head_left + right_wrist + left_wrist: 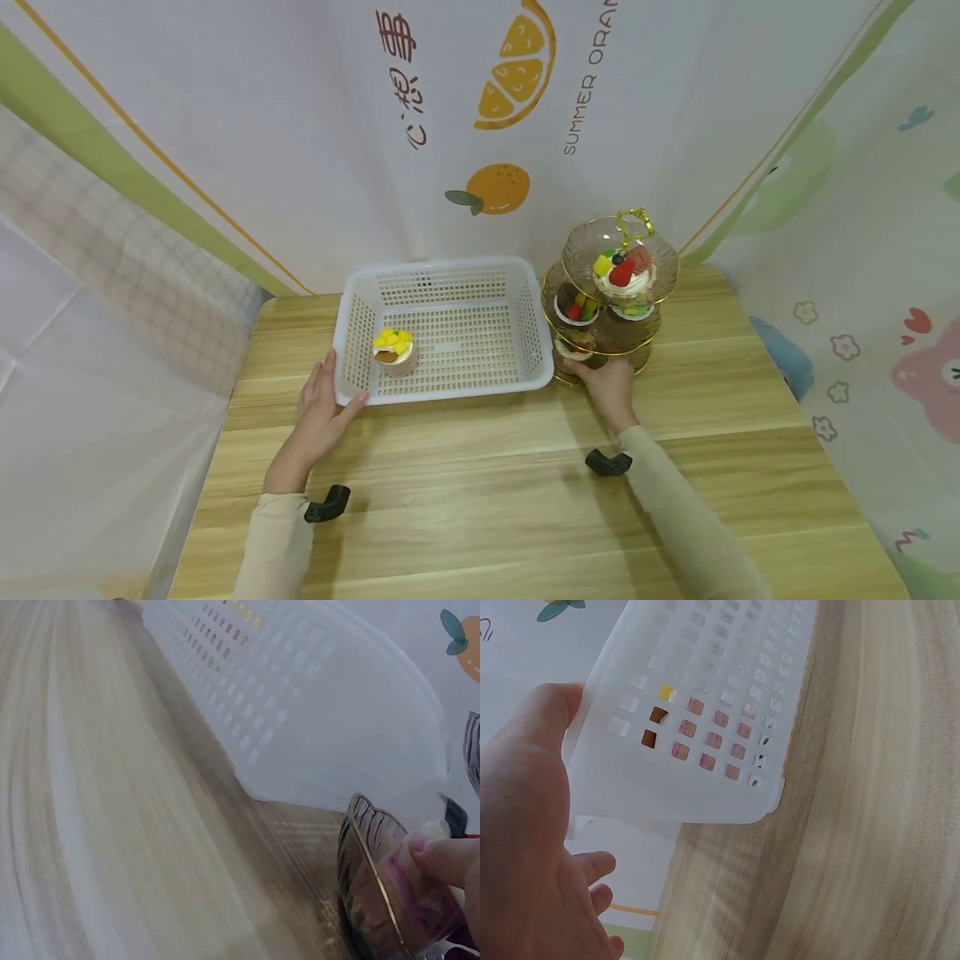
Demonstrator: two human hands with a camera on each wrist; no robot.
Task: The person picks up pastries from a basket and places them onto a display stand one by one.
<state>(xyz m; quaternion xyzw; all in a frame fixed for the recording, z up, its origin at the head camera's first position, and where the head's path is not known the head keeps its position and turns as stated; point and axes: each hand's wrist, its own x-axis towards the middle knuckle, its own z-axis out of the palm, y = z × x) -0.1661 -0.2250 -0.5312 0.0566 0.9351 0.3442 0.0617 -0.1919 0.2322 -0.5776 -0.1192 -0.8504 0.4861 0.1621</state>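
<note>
My left hand [318, 417] grips the near left corner of a white plastic basket [450, 398], thumb on the front rim and fingers along the left side. Inside the basket, near that corner, stands a dessert cup topped with yellow cubes [396, 350]. At the basket's right is a three-tier amber stand with gold rims [621, 337]. My right hand [609, 387] reaches into its bottom tier and holds a cream-topped dessert cup [572, 352]. In the right wrist view the thumb [442, 859] presses on that cup's pinkish side; the other fingers are mostly hidden.
On the stand's top tier sits a strawberry-topped cream dessert [626, 275]. The middle tier bears a chocolate fruit dessert [576, 304] and another fruit dessert [634, 312]. A printed curtain [315, 150] hangs behind the wooden table [465, 500].
</note>
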